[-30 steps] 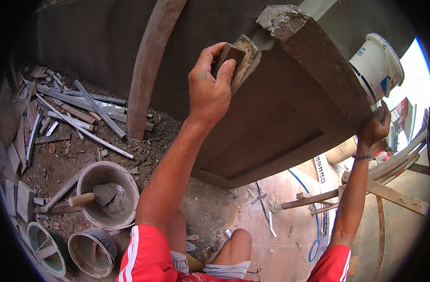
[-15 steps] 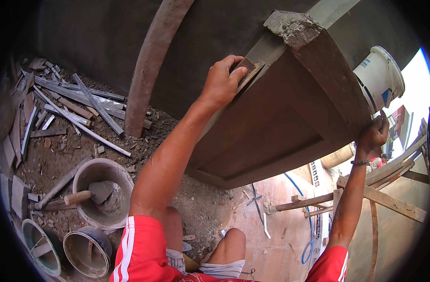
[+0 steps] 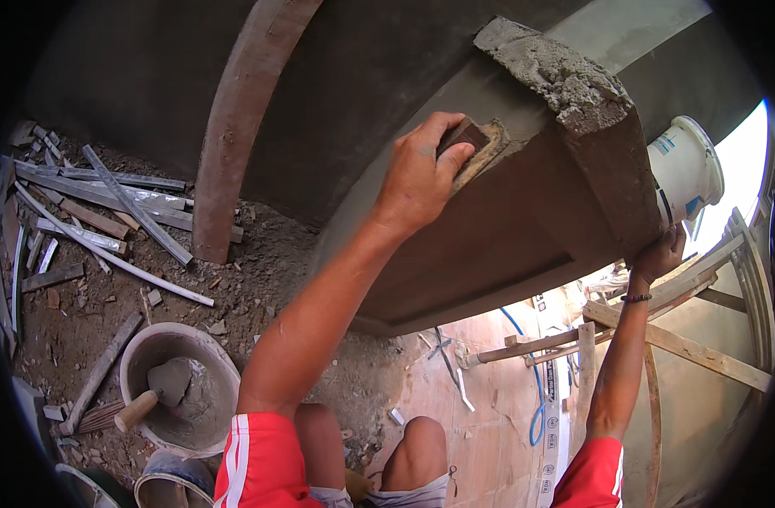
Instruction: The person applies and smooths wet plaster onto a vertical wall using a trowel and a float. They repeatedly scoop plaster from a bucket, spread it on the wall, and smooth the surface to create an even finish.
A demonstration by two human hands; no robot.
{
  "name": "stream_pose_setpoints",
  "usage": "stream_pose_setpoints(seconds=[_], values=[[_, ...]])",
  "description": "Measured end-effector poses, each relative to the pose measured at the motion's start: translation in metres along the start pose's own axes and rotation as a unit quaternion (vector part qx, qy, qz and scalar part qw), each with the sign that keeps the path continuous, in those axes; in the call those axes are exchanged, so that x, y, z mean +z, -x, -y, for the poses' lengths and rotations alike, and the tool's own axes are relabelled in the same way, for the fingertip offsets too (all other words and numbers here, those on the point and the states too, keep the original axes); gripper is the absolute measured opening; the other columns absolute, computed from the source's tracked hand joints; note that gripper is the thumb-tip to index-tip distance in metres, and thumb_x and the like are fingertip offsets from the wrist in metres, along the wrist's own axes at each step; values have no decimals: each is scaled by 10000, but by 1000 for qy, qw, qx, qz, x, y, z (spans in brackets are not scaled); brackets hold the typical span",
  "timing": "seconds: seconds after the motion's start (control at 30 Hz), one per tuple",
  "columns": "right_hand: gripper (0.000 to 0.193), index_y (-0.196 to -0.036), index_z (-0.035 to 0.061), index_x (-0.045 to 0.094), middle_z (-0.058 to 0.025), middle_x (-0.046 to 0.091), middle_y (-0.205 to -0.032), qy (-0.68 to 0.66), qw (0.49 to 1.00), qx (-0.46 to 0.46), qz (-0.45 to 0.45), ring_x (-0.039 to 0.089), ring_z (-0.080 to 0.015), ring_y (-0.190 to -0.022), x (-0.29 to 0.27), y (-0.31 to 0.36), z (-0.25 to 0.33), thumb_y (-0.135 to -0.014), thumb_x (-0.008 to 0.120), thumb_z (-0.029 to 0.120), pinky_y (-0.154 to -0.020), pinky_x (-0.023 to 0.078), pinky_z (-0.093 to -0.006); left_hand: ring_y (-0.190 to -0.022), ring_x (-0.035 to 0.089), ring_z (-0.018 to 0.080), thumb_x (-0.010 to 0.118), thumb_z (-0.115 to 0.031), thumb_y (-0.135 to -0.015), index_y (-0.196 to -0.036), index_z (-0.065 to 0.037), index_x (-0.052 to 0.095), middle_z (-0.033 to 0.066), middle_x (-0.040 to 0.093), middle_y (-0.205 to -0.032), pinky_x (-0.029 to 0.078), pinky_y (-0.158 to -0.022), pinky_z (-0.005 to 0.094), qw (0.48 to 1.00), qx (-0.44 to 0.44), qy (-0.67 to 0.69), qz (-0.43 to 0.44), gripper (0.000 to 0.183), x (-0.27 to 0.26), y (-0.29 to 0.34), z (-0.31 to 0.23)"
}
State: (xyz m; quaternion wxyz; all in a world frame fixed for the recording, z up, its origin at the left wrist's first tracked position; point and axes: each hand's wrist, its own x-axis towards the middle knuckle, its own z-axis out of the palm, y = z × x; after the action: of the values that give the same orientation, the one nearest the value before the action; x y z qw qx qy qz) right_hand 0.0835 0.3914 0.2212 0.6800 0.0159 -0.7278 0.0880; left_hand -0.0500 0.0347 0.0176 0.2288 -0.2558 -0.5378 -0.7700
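My left hand (image 3: 417, 173) is closed round a small wooden hand float (image 3: 481, 161), its face laid against the upper edge of a grey cement-plastered panel (image 3: 481, 241) with a recessed field. Rough wet mortar (image 3: 565, 76) caps the raised rib (image 3: 608, 165) at the panel's right end. At that end's lower corner is my right hand (image 3: 658, 256), fingers curled upward just under a white bucket (image 3: 688, 173). Whatever those fingers grip is hidden.
At lower left stands a mortar tub (image 3: 138, 364) with a wooden-handled trowel (image 3: 150, 398) in it. Wood and metal offcuts (image 3: 129, 199) litter the dirt. A curved post (image 3: 239, 127) rises beside the panel. Timber poles (image 3: 692, 351) and a blue hose (image 3: 537, 423) lie right.
My left hand and the float have moved right along the panel's upper edge, closer to the rough mortar. My right hand remains at the lower corner by the bucket. The view has shifted.
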Motion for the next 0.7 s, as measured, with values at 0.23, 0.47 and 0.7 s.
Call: stream_pose_setpoints(seconds=[0.23,0.47,0.7], values=[[304,-954,-54,598,-75,575,-820,-20,999,8,39,514,-182,-764,-19,-14,-33,-889,413,179,-725,447,-329,-911,677,247,604,-100,-917,-1137,51,587,178,693,-968,505,-815,346,987,-51,145,-44,267,-8,0,6],[280,-873,-19,583,-69,546,-775,10,1000,-12,23,490,-172,-738,-4,-7,-17,-880,386,180,-702,439,-328,-899,645,205,632,-99,-907,-1169,33,578,157,678,-972,496,-830,346,999,8,17,-26,298,3,-19,14],[260,-923,-28,614,-23,551,-809,-57,998,22,12,478,-123,-724,3,2,16,-866,377,63,-692,431,-277,-907,634,160,614,-107,-936,-1122,25,587,111,681,-960,497,-834,318,988,-36,137,-55,230,2,-10,-14]])
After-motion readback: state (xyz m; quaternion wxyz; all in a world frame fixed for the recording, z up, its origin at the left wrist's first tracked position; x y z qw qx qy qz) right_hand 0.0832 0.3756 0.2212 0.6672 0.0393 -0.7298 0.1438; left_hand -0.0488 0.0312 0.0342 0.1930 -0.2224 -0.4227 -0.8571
